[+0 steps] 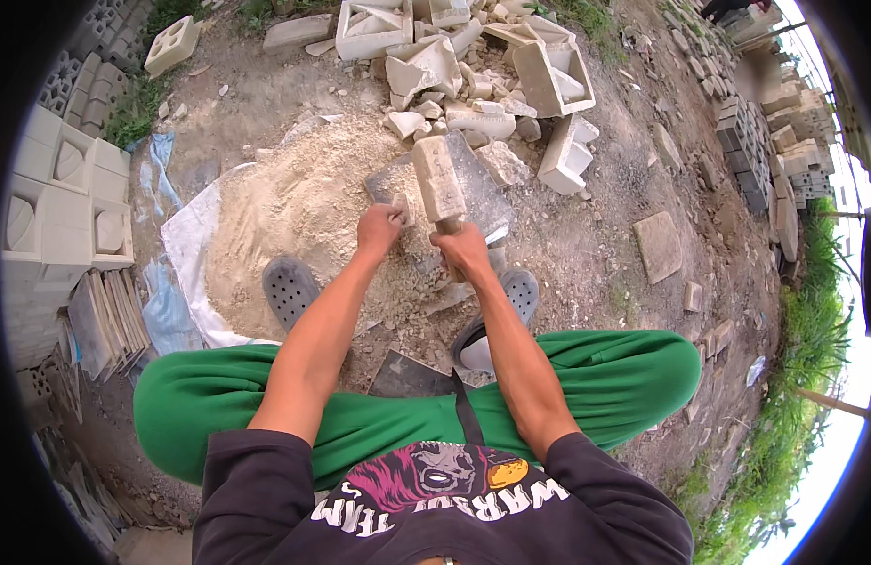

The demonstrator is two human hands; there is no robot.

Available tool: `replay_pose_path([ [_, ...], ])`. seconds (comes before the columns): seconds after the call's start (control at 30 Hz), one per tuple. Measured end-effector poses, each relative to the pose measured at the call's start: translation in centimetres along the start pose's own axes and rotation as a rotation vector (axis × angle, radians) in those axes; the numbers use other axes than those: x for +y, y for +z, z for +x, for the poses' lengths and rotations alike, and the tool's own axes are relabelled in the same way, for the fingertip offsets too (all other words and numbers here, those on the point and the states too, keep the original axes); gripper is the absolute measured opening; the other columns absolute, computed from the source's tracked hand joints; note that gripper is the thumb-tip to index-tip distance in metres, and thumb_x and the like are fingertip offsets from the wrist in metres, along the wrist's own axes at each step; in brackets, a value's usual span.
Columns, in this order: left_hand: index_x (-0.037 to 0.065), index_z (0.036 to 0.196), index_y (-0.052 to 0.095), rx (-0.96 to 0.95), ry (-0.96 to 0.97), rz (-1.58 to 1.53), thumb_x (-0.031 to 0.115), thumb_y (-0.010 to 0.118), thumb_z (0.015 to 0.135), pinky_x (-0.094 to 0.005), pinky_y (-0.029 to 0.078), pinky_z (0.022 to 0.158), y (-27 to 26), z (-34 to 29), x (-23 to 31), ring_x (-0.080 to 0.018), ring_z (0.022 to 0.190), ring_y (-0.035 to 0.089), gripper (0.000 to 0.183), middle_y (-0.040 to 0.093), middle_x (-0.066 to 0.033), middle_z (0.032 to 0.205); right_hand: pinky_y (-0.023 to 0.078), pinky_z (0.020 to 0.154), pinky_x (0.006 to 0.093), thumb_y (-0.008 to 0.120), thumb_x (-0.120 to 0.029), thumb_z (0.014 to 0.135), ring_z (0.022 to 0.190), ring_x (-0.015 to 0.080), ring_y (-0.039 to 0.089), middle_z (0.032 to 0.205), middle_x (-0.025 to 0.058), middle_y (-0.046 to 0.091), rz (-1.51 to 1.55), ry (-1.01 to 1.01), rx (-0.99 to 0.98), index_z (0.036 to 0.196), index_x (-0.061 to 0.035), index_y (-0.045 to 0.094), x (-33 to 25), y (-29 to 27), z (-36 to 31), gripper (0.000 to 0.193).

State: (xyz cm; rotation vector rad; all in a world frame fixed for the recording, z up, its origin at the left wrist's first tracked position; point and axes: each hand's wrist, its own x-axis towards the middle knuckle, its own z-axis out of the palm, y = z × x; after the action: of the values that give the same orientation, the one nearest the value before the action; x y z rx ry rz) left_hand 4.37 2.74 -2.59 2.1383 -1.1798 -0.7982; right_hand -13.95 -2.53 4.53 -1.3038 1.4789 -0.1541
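Observation:
My right hand (464, 252) is wrapped round the handle of a wooden mallet (438, 174). The mallet's thick, pale, dust-coated head points away from me, over a flat dark grey slab (485, 188). At the slab's left edge my left hand (380, 230) has its fingers closed; a small pale lump shows at the fingertips, too unclear to name. Beside that hand a heap of beige crushed stone powder (294, 188) spreads over a white sheet (189, 231).
Broken pale blocks (426, 71) lie piled beyond the slab. White moulded blocks (68, 188) and thin boards (106, 320) stand at left. Grey blocks (741, 146) are stacked at right, near a flat stone (658, 247). A dark tile (407, 375) lies between my legs.

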Motion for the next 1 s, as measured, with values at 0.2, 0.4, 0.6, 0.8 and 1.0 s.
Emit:
replay_pose_path([
  [0.2,0.007,0.115,0.074,0.15,-0.15,-0.311,0.02,0.079,0.082,-0.0345,0.055,0.084,1.8,-0.4,-0.6,-0.0257,0.093,0.074,0.036,0.076,-0.0148,0.104,0.05,0.049,0.0339,0.072,-0.022,0.078,0.05,0.0157,0.063,0.057,0.0075,0.064,0.124,-0.227,0.081,0.074,0.0023,0.069,-1.6,1.1,-0.4,0.025],
  [0.4,-0.001,0.118,0.071,0.061,-0.296,-0.448,0.013,0.081,0.081,-0.0316,0.054,0.086,1.6,0.4,-0.7,-0.0193,0.095,0.072,0.041,0.076,-0.0131,0.108,0.051,0.051,0.0344,0.074,-0.027,0.076,0.051,0.0168,0.065,0.057,0.0071,0.065,0.025,0.048,-0.047,0.074,0.0023,0.071,2.5,2.0,0.9,0.029],
  [0.6,-0.002,0.112,0.074,0.039,-0.397,-0.571,0.014,0.084,0.077,-0.0299,0.054,0.085,1.0,0.5,-0.9,-0.0184,0.092,0.071,0.039,0.076,-0.013,0.104,0.051,0.052,0.0354,0.074,-0.024,0.076,0.05,0.0178,0.064,0.059,0.0085,0.066,0.087,-0.177,0.085,0.076,0.0023,0.07,-3.2,-0.1,-0.6,0.027],
  [0.8,-0.001,0.11,0.075,0.018,-0.478,-0.586,0.013,0.086,0.073,-0.0306,0.053,0.087,0.3,0.7,-0.1,-0.0185,0.093,0.069,0.041,0.075,-0.0135,0.104,0.053,0.06,0.0381,0.077,-0.028,0.074,0.058,0.0215,0.067,0.068,0.0152,0.07,-0.039,-0.047,-0.014,0.088,0.0042,0.072,1.5,2.6,0.6,0.035],
  [1.0,-0.001,0.112,0.075,-0.026,-0.463,-0.523,0.016,0.087,0.075,-0.0316,0.052,0.088,0.2,1.3,-0.7,-0.0183,0.097,0.069,0.043,0.075,-0.012,0.105,0.05,0.048,0.0331,0.076,-0.024,0.077,0.051,0.016,0.064,0.063,0.0074,0.065,0.103,-0.024,-0.007,0.078,0.001,0.07,1.1,1.2,0.7,0.026],
])
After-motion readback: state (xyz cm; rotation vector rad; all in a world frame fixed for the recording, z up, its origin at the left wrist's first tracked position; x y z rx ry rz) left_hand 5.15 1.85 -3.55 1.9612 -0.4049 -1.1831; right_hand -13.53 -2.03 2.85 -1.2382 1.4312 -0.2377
